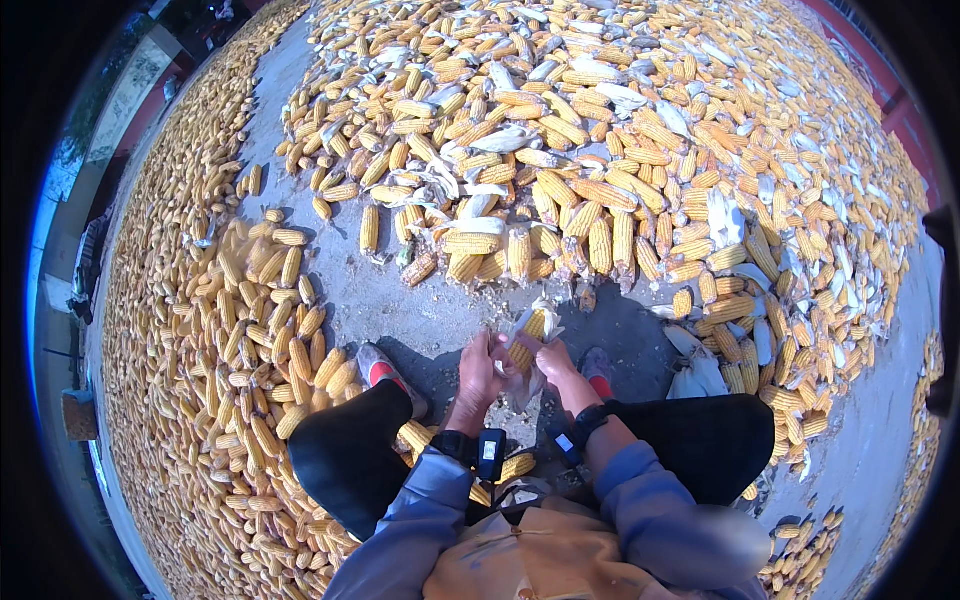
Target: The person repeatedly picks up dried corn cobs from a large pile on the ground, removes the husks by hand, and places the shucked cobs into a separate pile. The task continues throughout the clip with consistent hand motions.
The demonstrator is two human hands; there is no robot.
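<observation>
An ear of corn (529,339) with yellow kernels stands nearly upright between my hands, its pale husk partly peeled back at the top and hanging loose below. My right hand (553,358) grips the ear from its right side. On the left side, my left hand (484,364) has its fingers closed on the papery husk by the ear. Both wrists wear dark bands with small devices. Below my forearms, between my legs, lie a few bare ears (516,466).
A broad heap of ears (600,187), some still in husks, lies ahead and to the right. Another heap of mostly husked ears (225,390) spreads along my left, close to my shoe (386,373). Bare concrete (405,319) shows between the heaps.
</observation>
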